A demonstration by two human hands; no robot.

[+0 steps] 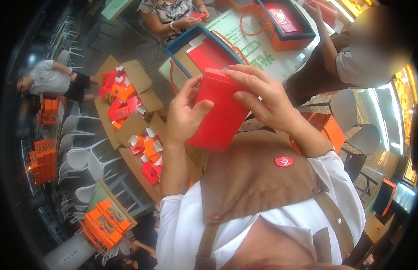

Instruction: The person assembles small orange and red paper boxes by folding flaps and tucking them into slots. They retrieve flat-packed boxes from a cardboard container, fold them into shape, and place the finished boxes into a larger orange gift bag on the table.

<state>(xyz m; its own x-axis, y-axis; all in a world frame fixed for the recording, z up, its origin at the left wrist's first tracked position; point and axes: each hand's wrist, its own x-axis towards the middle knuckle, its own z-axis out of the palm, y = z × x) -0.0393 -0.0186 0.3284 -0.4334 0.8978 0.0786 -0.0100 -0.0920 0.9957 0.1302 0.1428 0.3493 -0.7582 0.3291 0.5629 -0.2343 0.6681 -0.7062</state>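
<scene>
Both hands on red box [220, 110] at chest height, left hand [184, 114] cupping near side, right hand [263, 96] clamped over top edge; likely light stiff card, glossy, best gripped by edges; beyond hands, open blue-rimmed tray [197, 49] on table [245, 45].

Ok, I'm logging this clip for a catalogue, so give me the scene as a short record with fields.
setting: packing area seen from above, over a brown apron
left hand: grips the red box on its left side
right hand: grips the same box from the top and right
table: holds an open blue-rimmed box with a red insert
floor at left: open cardboard cartons of red and orange packs
other people: three nearby, at the table and on the left
</scene>
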